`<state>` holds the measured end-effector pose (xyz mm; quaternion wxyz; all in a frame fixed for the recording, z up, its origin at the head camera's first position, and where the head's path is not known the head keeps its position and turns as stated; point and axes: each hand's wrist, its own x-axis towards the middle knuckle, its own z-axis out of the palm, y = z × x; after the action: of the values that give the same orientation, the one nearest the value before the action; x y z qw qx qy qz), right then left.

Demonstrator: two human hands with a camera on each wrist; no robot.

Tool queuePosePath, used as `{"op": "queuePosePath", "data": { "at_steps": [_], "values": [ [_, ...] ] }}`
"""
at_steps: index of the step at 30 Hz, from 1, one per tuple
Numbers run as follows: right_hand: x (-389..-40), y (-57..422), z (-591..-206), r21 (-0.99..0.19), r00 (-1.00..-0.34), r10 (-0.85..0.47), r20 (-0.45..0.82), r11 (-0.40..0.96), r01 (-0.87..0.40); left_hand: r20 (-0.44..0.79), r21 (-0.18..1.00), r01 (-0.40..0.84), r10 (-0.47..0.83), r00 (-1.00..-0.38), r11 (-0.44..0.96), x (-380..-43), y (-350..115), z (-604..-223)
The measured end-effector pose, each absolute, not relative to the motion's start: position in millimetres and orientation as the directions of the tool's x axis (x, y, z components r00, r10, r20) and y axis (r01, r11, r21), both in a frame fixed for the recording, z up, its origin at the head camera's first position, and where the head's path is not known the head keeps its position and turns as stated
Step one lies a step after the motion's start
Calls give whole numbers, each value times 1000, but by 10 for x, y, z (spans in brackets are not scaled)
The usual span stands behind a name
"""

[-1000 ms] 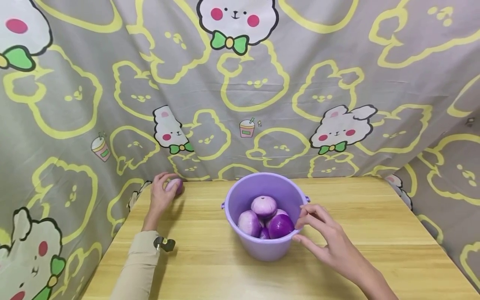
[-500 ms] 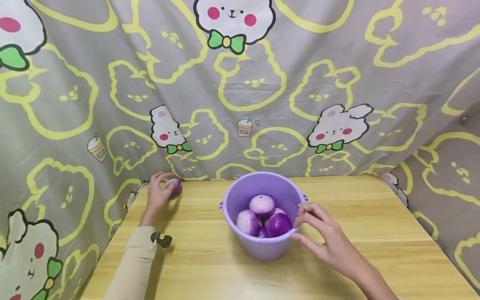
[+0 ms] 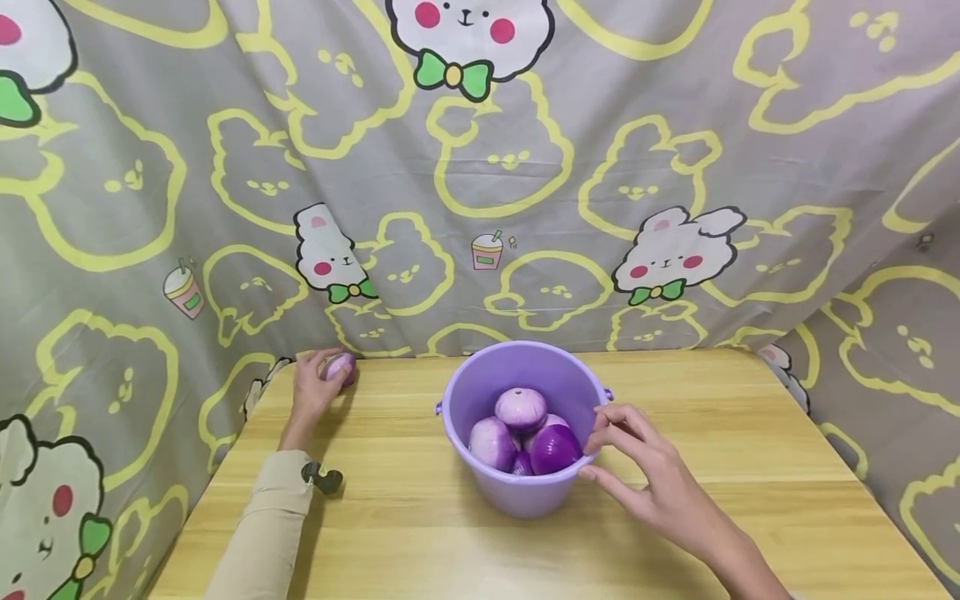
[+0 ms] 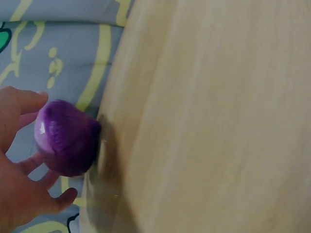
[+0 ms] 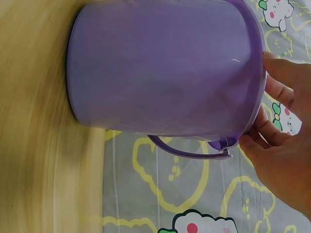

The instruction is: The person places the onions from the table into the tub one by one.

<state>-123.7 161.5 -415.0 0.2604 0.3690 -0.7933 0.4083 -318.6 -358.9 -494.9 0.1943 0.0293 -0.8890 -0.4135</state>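
At the far left of the table my left hand (image 3: 313, 385) has its thumb and fingers curved round a red onion (image 3: 339, 369). In the left wrist view the purple onion (image 4: 68, 141) sits at the table edge, thumb at its top and fingers on its far side, partly hidden by it. A lilac plastic bucket (image 3: 525, 496) stands upright mid-table with several peeled red onions (image 3: 521, 408) inside. My right hand (image 3: 648, 467) holds the bucket's right rim. In the right wrist view its fingertips and thumb lie at the rim, and the handle (image 5: 189, 154) hangs down.
The wooden table (image 3: 397, 533) carries the bucket and the onion. A grey patterned curtain (image 3: 525, 275) hangs along its back and sides. A small black clip-like device (image 3: 322, 477) is at my left sleeve.
My left fingers have closed in further round the onion, which stays about where it was. The head view has shifted slightly. My right hand keeps its place on the bucket rim.
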Motion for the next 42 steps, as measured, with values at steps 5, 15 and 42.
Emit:
{"op": "queuePosePath", "data": {
  "at_steps": [5,15,42],
  "values": [
    [-1233,1624,-4164,-448,-583,-373,722,390,-804,337,750,128,-209,-918,649,-3210,-3579,-5027],
    [-1243,1609,-4181,-448,-576,-368,730,379,-810,282,800,101,-222,-934,591,-3215,-3567,-5053],
    [-1217,1614,-4158,-449,-594,-370,714,409,-794,317,806,117,-257,-913,580,-3055,-3582,-4971]
  ]
}}
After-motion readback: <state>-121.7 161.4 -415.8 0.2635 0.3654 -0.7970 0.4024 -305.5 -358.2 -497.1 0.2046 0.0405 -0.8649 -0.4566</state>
